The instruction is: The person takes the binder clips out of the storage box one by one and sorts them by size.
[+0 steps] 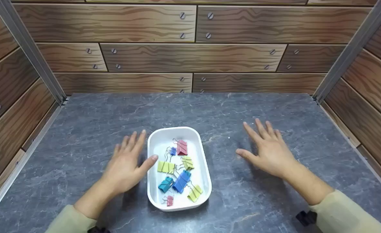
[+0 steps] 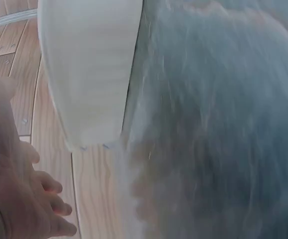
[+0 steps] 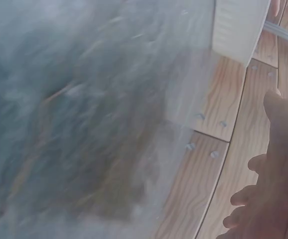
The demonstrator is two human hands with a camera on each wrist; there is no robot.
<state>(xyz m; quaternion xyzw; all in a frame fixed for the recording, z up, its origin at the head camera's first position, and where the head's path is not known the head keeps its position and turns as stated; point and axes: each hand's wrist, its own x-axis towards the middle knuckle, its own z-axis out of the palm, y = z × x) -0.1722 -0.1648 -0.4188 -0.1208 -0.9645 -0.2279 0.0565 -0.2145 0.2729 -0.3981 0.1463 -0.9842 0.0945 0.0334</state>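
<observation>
A white rectangular tray point(image 1: 153, 155) stands on the grey table, holding several binder clips. Among them are a large pink clip point(image 1: 182, 148), a small blue clip point(image 1: 173, 151), a yellow-green clip point(image 1: 166, 167), a large blue clip point(image 1: 181, 182), a teal clip point(image 1: 166, 184) and a small pink clip point(image 1: 170, 201). Fingers spread, my left hand point(image 1: 124, 166) hovers at the tray's left side, the thumb by its rim; whether they touch cannot be told. My right hand point(image 1: 269, 152) is held apart to the right, fingers straight, with nothing in it. Both wrist views show the tray's outer wall point(image 2: 91, 69).
The dark grey marbled tabletop point(image 1: 226, 200) extends around the tray. Wood-patterned panels point(image 1: 190, 56) close off the back and both sides, with metal posts point(image 1: 32, 51) at the back corners.
</observation>
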